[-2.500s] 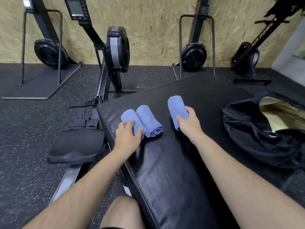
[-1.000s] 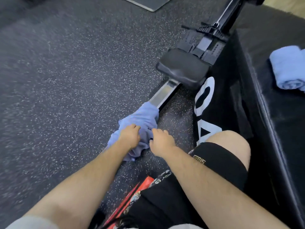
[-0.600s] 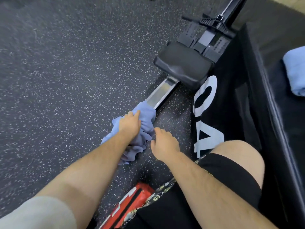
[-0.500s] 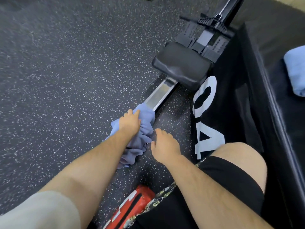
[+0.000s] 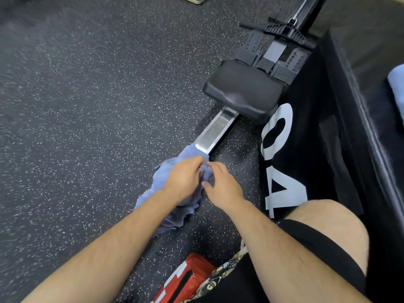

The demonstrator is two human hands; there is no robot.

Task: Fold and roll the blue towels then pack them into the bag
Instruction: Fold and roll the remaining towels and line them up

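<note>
A crumpled blue towel lies on the speckled floor, its far end over the metal rail of a rowing machine. My left hand grips the bunched cloth from above. My right hand is beside it, fingertips pinching the towel's upper edge where the two hands meet. A rolled blue towel shows at the right edge, lying on the black padded box. The bag is out of view.
The rowing machine's black seat and rail run diagonally just beyond my hands. The black box's side with white lettering stands close on the right. A red object lies by my knee. Speckled floor spreads to the left.
I turned from the box top down to the floor. My left hand took hold of the loose towel, and my right hand has now moved in to pinch it too.
</note>
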